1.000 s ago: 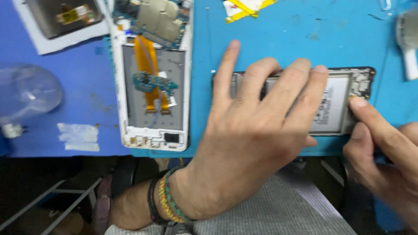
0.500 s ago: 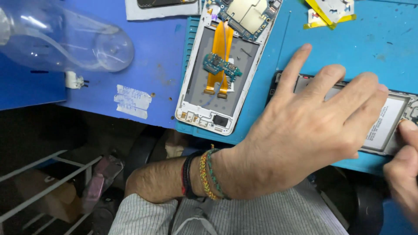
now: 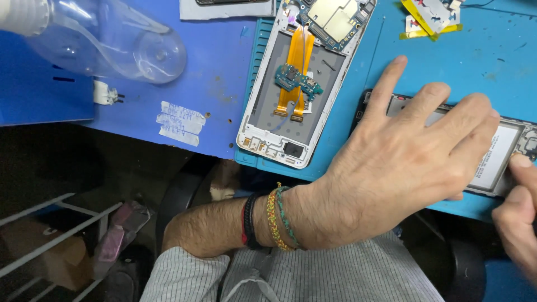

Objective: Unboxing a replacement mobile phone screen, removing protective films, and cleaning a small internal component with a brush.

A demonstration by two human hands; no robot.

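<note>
My left hand (image 3: 408,162) lies flat, fingers spread, on a black-framed opened phone (image 3: 506,154) with a white-labelled battery, pressing it onto the blue mat (image 3: 475,61). At the frame's right edge, my right hand (image 3: 517,218) touches the phone's near right end with its fingertips. Most of that hand is cut off. Several braided bracelets (image 3: 274,218) circle my left wrist. To the left lies a white opened phone frame (image 3: 293,95) with orange flex cables and a small green board.
A clear plastic bottle (image 3: 112,39) lies on its side at the top left of the blue bench. A paper label (image 3: 179,123) is stuck near the bench's front edge. Yellow tape scraps (image 3: 428,17) lie at the top right. A metal rack (image 3: 50,235) stands below.
The view has swung left, so the bench and phones now sit further right in frame and the bottle has come into sight. Both hands have stayed on the black-framed phone.
</note>
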